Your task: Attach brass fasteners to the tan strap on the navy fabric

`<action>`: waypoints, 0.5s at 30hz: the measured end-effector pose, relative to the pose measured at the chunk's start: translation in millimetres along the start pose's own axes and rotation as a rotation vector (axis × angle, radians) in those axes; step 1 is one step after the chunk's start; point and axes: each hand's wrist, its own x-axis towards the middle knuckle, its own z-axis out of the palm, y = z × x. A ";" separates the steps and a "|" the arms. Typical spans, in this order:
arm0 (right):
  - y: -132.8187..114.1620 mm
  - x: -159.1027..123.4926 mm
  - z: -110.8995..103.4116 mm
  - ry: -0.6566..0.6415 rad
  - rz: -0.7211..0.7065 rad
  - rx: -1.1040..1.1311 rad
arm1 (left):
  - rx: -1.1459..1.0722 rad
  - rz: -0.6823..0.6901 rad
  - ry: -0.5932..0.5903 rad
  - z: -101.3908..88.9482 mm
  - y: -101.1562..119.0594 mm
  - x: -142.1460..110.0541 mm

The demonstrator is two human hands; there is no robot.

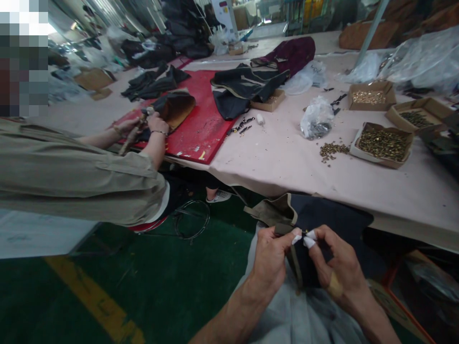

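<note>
A dark fabric piece with a tan edge lies over my lap and against the table's edge. My left hand is closed on an olive strap or folded edge of this piece, with white tape on the thumb tip. Close beside it, my right hand pinches with white-wrapped fingertips at the same spot. A tiny brass-coloured glint shows between the hands; the small part there is too small to make out. A patch of tan tape sits near my right wrist.
Cardboard boxes of small brass-coloured fittings stand on the table, with loose fittings and a plastic bag nearby. At left, a co-worker's hands work over a red board. An orange-edged crate stands low at right.
</note>
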 end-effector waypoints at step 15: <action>9.7 12.1 5.7 0.123 0.423 0.402 | 0.015 0.003 0.023 3.8 -5.5 0.7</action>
